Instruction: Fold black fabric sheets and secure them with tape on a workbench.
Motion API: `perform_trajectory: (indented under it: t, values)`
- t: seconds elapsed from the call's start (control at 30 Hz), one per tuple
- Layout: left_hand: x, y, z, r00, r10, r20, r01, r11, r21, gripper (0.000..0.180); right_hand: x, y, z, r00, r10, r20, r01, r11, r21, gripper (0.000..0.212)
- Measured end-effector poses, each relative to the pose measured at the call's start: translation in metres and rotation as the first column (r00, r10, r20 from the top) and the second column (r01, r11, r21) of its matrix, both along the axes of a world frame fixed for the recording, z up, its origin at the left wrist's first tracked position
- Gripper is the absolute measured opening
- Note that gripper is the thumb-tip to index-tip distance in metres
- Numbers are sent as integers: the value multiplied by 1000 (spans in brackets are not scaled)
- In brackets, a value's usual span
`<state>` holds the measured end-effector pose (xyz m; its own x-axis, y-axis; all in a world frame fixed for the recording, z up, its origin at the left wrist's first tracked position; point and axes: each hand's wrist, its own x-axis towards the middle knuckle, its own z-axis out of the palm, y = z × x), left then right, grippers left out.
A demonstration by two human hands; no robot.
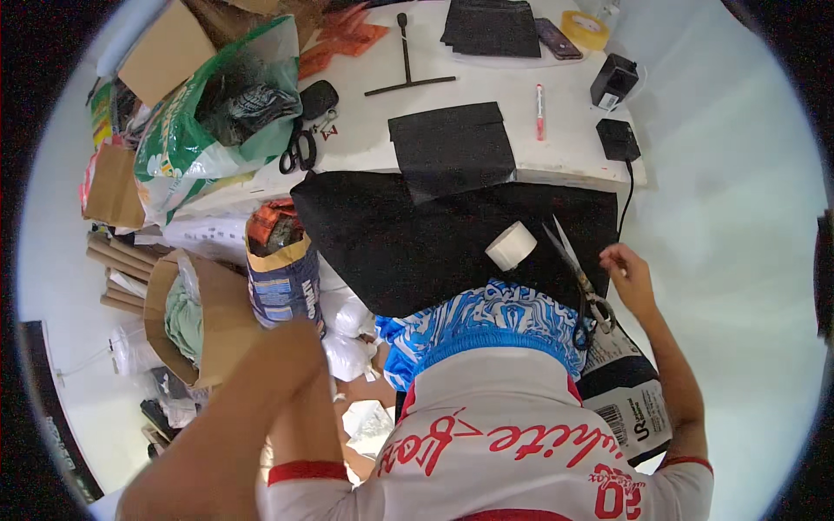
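Note:
A wide sheet of black fabric hangs from the table's front edge and drapes over my lap. At its right edge is my right hand, fingers curled closed; what they hold, if anything, is hidden. Scissors with long metal blades and dark handles lie slightly apart on the fabric, near that hand. To their left sits a roll of white tape. My left arm is bent sharply at the lower left, and its hand is out of view.
On the white table are black fabric pieces, a red-and-white marker, a T-shaped rod, black-handled scissors, yellow tape, a phone and black adapters. Bags and a cardboard box crowd the left.

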<state>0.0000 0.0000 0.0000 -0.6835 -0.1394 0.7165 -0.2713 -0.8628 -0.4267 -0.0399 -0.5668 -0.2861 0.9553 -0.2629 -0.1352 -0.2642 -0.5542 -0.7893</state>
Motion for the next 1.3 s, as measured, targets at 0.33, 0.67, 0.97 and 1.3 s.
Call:
perform_trajectory:
  t: [0.33, 0.67, 0.97, 1.3]
  values:
    - [102, -255, -334, -802, 108, -588, 530, 584, -615, 76, -8, 133, -72, 979, -204, 11, 128, 654, 745, 40]
    - [148, -226, -340, -544, -150, -825, 525, 707, -474, 52, -8, 155, -53, 883, -407, 233, 202, 779, 594, 60]
    - [377, -189, -324, 8, -405, -914, 196, 897, -396, 28, 116, 177, 15, 438, 251, 863, 149, 927, -345, 39]
    - [496, -211, -314, -519, 410, -750, 265, 911, 315, 43, 275, 143, -28, 869, 493, 33, -370, 693, -618, 47]
